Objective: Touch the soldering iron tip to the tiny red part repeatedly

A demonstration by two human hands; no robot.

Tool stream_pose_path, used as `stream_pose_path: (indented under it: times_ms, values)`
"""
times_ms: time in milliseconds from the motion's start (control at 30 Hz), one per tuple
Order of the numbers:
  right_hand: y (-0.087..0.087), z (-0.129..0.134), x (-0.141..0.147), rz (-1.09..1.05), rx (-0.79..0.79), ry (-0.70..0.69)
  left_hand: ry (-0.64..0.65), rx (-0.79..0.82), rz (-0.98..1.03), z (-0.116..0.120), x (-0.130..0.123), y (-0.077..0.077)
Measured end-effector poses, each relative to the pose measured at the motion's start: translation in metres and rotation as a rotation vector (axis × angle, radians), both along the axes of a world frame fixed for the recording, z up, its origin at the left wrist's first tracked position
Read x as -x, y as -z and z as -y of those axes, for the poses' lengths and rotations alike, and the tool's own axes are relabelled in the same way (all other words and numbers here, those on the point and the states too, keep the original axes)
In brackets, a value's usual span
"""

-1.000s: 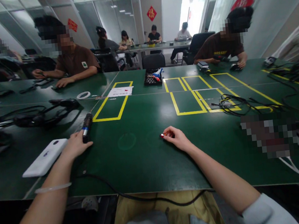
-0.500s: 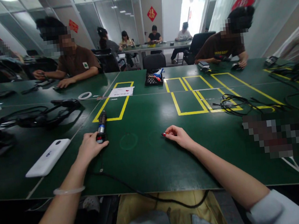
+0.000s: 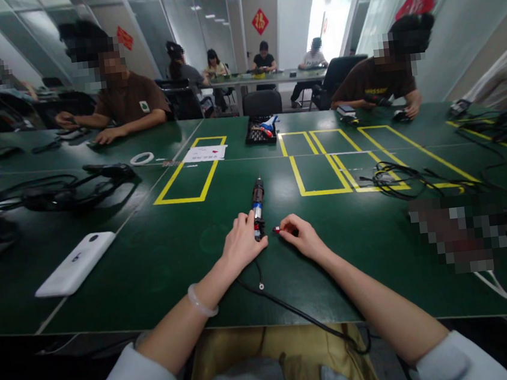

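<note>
My left hand (image 3: 242,241) is closed round the rear of a corded electric screwdriver (image 3: 258,206), black with a silver and blue band. The tool's thin tip points away from me, and its black cord (image 3: 288,307) runs back over the table's near edge. Just to the right, my right hand (image 3: 302,235) pinches a small red piece (image 3: 276,230) between thumb and fingertips. A small gap separates that piece from the screwdriver's rear end. Its exact kind is too small to make out. A faint chalky ring (image 3: 213,239) marks the green table (image 3: 165,302) left of my left hand.
A white power bank (image 3: 75,264) and a black headset-like device (image 3: 76,187) lie left. Ahead are yellow tape outlines (image 3: 326,192), a paper sheet (image 3: 205,153) and a black tray (image 3: 261,138) with small items. Cables (image 3: 388,176) are at right. Co-workers sit across the table.
My left hand has carried the screwdriver rightward, from beside the left tape outline to close by my right hand. The cord has shifted with it. My right hand stays nearly in place, holding the red piece.
</note>
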State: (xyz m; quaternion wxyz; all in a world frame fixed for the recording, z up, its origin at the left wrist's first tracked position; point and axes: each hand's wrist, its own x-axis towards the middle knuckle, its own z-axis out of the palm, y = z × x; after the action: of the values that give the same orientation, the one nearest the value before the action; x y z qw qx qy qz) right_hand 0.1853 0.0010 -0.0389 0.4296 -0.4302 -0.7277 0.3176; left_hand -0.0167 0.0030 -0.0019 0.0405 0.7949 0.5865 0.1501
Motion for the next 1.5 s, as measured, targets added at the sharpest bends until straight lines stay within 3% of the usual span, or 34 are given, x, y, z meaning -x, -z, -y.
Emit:
stream_pose_path:
  times_ms: [167, 467, 767, 900, 1100, 1333, 1500]
  values:
    - [0.003, 0.0, 0.001, 0.035, -0.033, -0.006, 0.061, 0.026, 0.047, 0.006, -0.021, 0.001]
    - [0.0, 0.0, 0.001, 0.07, -0.038, -0.012, 0.107, 0.023, 0.033, 0.007, -0.026, 0.003]
    - [-0.003, 0.005, -0.006, 0.034, 0.034, 0.015, -0.003, 0.006, -0.121, 0.008, -0.041, -0.005]
    - [0.001, 0.0, -0.01, -0.102, 0.14, -0.009, 0.011, 0.002, -0.167, 0.004, -0.031, -0.008]
    - [0.005, -0.002, -0.014, -0.128, 0.191, 0.005, -0.014, 0.029, -0.194, -0.002, 0.028, -0.012]
    - [0.0, 0.003, -0.014, -0.028, 0.174, -0.019, -0.153, 0.136, -0.148, -0.021, 0.156, -0.001]
    - [-0.003, 0.004, -0.014, -0.005, 0.161, -0.015, -0.224, 0.194, -0.014, -0.02, 0.243, 0.002]
